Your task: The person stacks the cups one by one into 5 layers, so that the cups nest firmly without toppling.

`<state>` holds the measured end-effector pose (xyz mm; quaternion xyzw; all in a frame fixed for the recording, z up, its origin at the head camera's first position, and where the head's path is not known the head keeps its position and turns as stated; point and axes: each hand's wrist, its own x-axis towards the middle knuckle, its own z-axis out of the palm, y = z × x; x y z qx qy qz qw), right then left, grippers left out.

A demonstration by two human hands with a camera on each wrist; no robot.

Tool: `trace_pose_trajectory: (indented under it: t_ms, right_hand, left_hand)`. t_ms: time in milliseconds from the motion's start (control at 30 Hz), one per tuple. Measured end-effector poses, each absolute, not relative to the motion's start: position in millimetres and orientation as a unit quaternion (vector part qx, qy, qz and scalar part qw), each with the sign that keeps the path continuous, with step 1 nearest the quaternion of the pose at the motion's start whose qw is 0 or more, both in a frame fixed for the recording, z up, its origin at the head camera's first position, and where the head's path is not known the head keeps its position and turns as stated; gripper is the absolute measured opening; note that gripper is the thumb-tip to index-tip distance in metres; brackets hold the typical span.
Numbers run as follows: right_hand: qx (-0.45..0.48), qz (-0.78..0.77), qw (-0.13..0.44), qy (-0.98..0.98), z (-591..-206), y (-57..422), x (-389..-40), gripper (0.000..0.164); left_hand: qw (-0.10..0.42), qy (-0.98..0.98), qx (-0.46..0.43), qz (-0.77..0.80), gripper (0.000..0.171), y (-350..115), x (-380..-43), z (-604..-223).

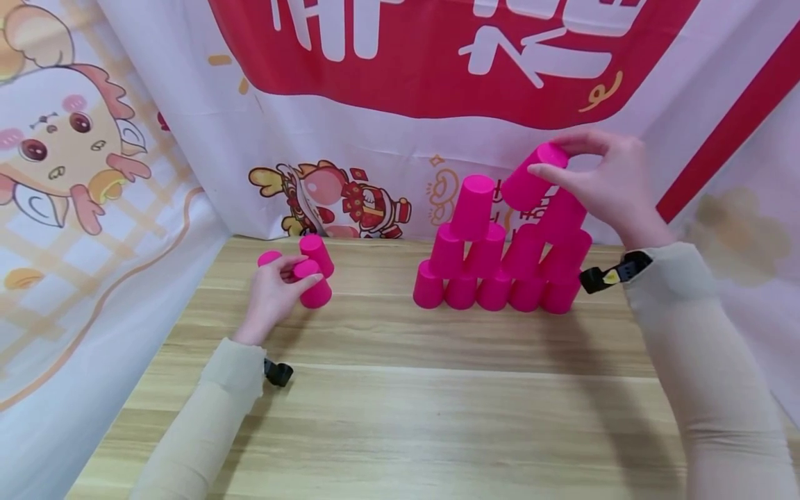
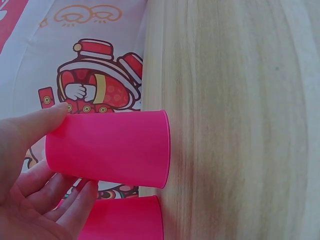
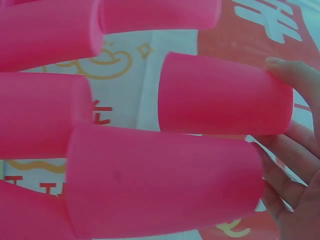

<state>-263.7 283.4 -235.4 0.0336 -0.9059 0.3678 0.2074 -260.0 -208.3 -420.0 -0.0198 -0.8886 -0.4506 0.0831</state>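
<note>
My right hand [image 1: 603, 177] holds a pink plastic cup [image 1: 528, 180] by its base end, tilted with its mouth down to the left, in the air above a stack of pink cups. In the right wrist view this cup [image 3: 225, 95] is beside an upside-down cup [image 3: 165, 180] on the stack's third row. Another third-row cup [image 1: 471, 208] stands farther left. At the table's far left, my left hand [image 1: 271, 295] grips an upside-down pink cup [image 1: 315, 293] near its base. Behind it stands another cup [image 1: 317, 255], and one more [image 1: 269, 257] is mostly hidden by the hand.
The stack's bottom row [image 1: 493, 295] of several cups stands on the wooden table [image 1: 400, 417], toward the back right. A printed cloth backdrop [image 1: 400, 146] rises behind the table, with more cloth [image 1: 69, 208] at the left. Each wrist wears a small black camera.
</note>
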Motion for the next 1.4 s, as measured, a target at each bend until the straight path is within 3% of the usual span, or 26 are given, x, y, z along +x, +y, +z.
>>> trace_pose_trajectory:
  t_ms: [367,867,1167,1400]
  right_hand:
    - [0.093,0.292,0.16,-0.938,-250,272,-267,0.071]
    - [0.16,0.221,0.227,-0.935,-263,269,-269,0.056]
    - [0.157,0.224,0.221,-0.936,-264,271,-266,0.065]
    - [0.151,0.231,0.214,-0.937,-266,274,-263,0.068]
  left_hand:
    - [0.076,-0.89,-0.016,-0.449,0.058,-209,-259,-418]
    - [0.073,-0.899,-0.017,-0.432,0.061,-211,-260,-419]
    - [-0.001,-0.911,-0.047,-0.41,0.073,-208,-259,-433]
    - [0.022,-0.89,-0.087,-0.446,0.075,-188,-254,-423]
